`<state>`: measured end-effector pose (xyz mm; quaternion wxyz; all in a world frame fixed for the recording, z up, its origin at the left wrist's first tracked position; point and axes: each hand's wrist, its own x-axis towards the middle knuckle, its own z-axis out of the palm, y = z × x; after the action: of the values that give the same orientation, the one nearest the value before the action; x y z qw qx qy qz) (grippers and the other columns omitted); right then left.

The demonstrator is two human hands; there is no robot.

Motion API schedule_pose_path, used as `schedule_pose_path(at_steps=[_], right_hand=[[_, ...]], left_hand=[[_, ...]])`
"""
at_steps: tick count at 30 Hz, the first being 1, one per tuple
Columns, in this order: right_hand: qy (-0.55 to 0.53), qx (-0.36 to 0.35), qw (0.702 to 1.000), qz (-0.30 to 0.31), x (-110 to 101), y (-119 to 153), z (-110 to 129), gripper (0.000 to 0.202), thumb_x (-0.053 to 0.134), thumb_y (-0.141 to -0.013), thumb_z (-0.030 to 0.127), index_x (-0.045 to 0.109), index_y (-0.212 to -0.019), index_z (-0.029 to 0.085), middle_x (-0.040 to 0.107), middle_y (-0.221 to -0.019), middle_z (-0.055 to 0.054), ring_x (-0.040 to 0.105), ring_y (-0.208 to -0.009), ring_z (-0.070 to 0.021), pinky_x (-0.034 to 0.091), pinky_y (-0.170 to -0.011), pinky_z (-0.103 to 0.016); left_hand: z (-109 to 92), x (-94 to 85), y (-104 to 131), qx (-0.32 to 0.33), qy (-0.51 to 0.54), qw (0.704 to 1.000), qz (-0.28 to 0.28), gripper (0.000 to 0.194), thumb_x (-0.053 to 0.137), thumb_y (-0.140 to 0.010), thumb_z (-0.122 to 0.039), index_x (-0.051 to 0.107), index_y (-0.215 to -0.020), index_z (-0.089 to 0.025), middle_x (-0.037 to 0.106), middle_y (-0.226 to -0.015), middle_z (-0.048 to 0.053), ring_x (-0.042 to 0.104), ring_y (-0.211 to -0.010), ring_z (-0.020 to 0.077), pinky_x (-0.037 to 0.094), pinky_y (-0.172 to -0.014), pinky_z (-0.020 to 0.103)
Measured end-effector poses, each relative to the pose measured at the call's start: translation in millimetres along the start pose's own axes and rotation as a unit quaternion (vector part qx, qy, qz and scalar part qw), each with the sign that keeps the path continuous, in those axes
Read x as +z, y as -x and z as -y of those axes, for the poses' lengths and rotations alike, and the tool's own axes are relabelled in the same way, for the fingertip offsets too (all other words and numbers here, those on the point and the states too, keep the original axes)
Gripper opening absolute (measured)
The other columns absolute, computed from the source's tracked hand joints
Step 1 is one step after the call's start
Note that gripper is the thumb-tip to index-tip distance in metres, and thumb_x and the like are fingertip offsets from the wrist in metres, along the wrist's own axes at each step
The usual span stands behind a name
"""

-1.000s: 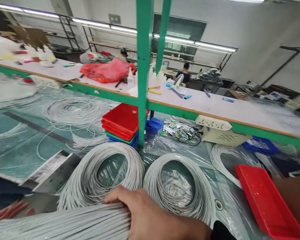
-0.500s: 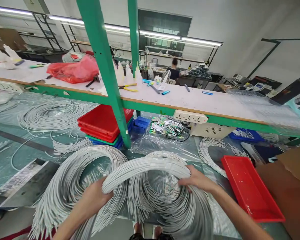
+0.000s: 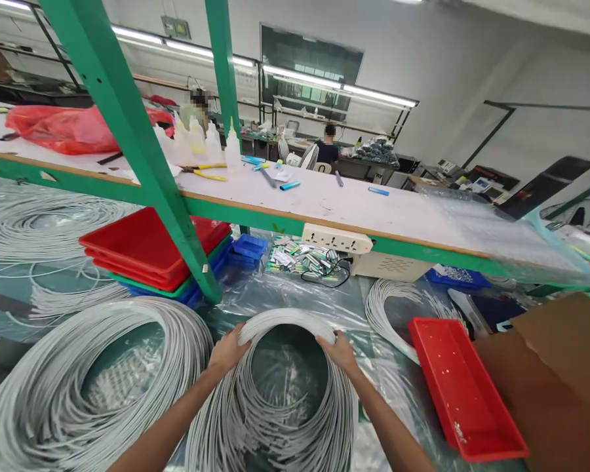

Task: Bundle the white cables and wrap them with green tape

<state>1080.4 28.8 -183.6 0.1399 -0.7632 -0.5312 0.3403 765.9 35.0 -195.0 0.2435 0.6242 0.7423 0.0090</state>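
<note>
A thick bundle of pale grey cables (image 3: 286,319), bent into an arch, lies over the top of the right-hand coil on the plastic-covered table. My left hand (image 3: 229,349) is closed around the upper left of the bundle. On its upper right, my right hand (image 3: 339,351) grips the same cables. Their loose ends fan out toward me below the ring's middle. Beside my left forearm lies another large cable coil (image 3: 184,341). Where the held bundle ends and the coil under it begins, I cannot tell.
Stacked red trays (image 3: 128,246) stand behind the left coil, near a green post (image 3: 142,144). A long red tray (image 3: 465,387) and brown cardboard (image 3: 560,367) lie to the right. A raised shelf (image 3: 339,203) with a power strip (image 3: 337,238) runs across. Two people sit farther back.
Both hands have moved forward and lowered the cable bundle from mid-air onto the right-hand coil. My view has shifted to the right.
</note>
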Motion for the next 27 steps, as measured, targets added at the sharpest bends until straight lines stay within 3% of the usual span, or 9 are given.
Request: schedule_pose_path(at_steps=[4,10,17,22,27], right_hand=[[0.047,-0.007,0.999,0.023,3.3,-8.4,-7.7,0.063,0.061,-0.089,0.051,0.05,-0.132,0.006,0.068,-0.12,-0.022,0.063,-0.117,-0.0333,0.047,-0.093,-0.035],[0.121,-0.011,0.992,0.042,-4.1,-20.8,-2.4,0.075,0.062,-0.089,0.053,0.044,-0.134,-0.004,0.067,-0.115,-0.03,0.063,-0.116,-0.0399,0.046,-0.094,-0.041],[0.171,-0.02,0.985,0.008,-6.1,-24.7,-4.3,0.085,0.062,-0.088,0.06,0.039,-0.138,-0.005,0.067,-0.108,-0.031,0.065,-0.109,-0.0415,0.045,-0.093,-0.048],[0.188,-0.045,0.98,-0.041,4.0,-10.8,-15.2,0.068,0.059,-0.093,0.052,0.041,-0.14,0.006,0.056,-0.132,-0.028,0.053,-0.126,-0.039,0.043,-0.097,-0.044],[0.192,-0.052,0.979,-0.036,12.6,-8.8,-22.5,0.052,0.06,-0.093,0.047,0.05,-0.133,0.014,0.063,-0.125,-0.018,0.06,-0.117,-0.0329,0.046,-0.09,-0.036]], left_hand=[[3.8,-1.5,-7.7,-0.005,-0.028,1.0,0.002,0.053,0.051,-0.092,-0.036,0.042,-0.144,-0.026,0.065,-0.127,0.014,0.067,-0.108,0.0334,0.052,-0.084,0.039],[-0.7,5.1,-7.8,-0.009,-0.047,0.999,0.003,0.053,0.053,-0.091,-0.033,0.044,-0.142,-0.018,0.063,-0.128,0.017,0.067,-0.109,0.0315,0.051,-0.086,0.037],[-1.0,9.4,-4.7,0.003,-0.056,0.998,-0.009,0.052,0.057,-0.089,-0.034,0.048,-0.138,-0.017,0.065,-0.122,0.016,0.067,-0.107,0.0295,0.05,-0.088,0.035],[-4.5,17.8,3.4,0.021,-0.064,0.996,-0.053,0.049,0.053,-0.093,-0.033,0.046,-0.139,-0.017,0.058,-0.129,0.016,0.056,-0.121,0.0301,0.049,-0.094,0.037],[-8.4,25.6,9.1,0.023,-0.07,0.993,-0.094,0.047,0.05,-0.094,-0.028,0.043,-0.14,-0.02,0.053,-0.133,0.017,0.047,-0.127,0.0323,0.053,-0.087,0.038]])
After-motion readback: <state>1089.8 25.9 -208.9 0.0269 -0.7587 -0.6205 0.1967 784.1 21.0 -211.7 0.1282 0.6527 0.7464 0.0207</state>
